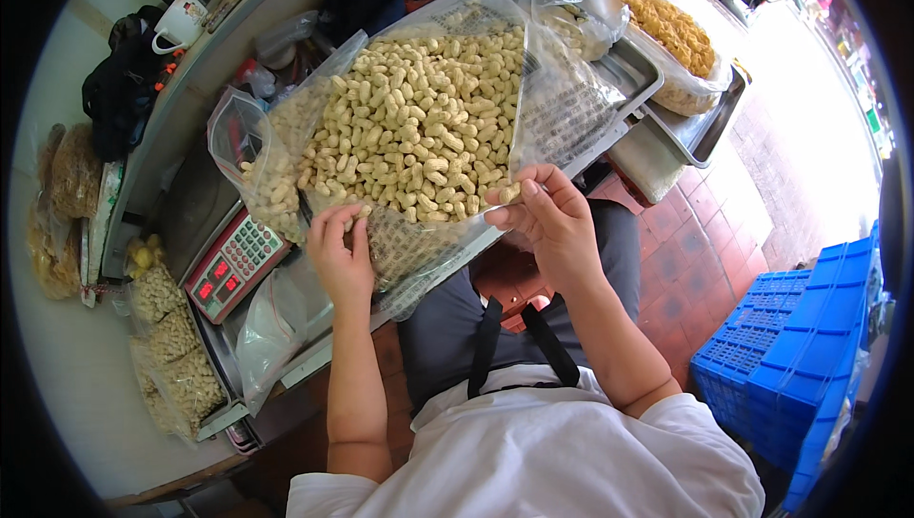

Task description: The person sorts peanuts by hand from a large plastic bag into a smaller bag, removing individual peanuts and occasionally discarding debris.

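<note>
A big heap of unshelled peanuts (421,125) lies on an opened clear plastic sack (564,111) with printing. At the heap's lower left edge, my left hand (341,243) pinches a peanut (365,211) between thumb and fingers. My right hand (550,214) holds another peanut (510,194) in its fingertips at the heap's lower right corner. Left of the heap, a clear zip bag (268,182) stands with its mouth apart and peanuts inside, close to my left hand. A flat zip bag (268,329) lies below it.
A red digital scale (235,264) with a lit display sits at the left. Bagged peanuts (175,336) lie beyond it. Metal trays (696,129) and a bag of orange-brown food (668,25) are at the upper right. Blue plastic crates (792,346) stand on the tiled floor at right.
</note>
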`<state>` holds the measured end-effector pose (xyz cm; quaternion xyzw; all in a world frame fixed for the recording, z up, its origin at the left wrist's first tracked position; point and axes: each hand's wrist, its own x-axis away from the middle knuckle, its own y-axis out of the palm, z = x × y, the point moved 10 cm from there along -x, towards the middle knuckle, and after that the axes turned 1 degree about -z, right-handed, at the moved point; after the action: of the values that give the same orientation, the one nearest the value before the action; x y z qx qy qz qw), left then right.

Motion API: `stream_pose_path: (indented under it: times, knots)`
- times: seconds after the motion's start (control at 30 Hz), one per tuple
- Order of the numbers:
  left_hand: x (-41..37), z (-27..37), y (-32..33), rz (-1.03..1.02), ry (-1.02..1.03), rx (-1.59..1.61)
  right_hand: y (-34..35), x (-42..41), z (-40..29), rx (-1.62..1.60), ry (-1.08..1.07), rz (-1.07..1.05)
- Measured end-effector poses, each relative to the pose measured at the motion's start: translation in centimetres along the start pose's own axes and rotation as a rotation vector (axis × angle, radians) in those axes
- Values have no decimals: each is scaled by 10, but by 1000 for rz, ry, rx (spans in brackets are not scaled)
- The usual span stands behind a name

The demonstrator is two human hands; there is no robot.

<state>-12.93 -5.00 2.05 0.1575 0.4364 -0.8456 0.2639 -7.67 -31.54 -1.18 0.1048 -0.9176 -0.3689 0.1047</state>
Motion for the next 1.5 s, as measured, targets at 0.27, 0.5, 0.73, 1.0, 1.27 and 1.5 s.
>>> stream_pose_path:
  times: [0.27, 0.5, 0.73, 1.0, 1.27, 1.5]
  knots:
    - [-1, 6, 3, -17, 76, -104, -15, 14, 23, -289, 194, 10]
    - [0, -2, 1, -8, 6, -32, -45, 32, 50, -398, 262, 131]
    - [-1, 0, 0, 21, 20, 18, -64, 55, 38, -161, 158, 185]
    - [-12, 5, 3, 13, -9, 21, -67, 59, 35, 6, 55, 131]
    - [-59, 53, 59, -206, 178, -276, -40, 68, 28, 192, -51, 107]
    - [-46, 31, 42, -282, -265, 1035, -36, 72, 41, 50, 131, 79]
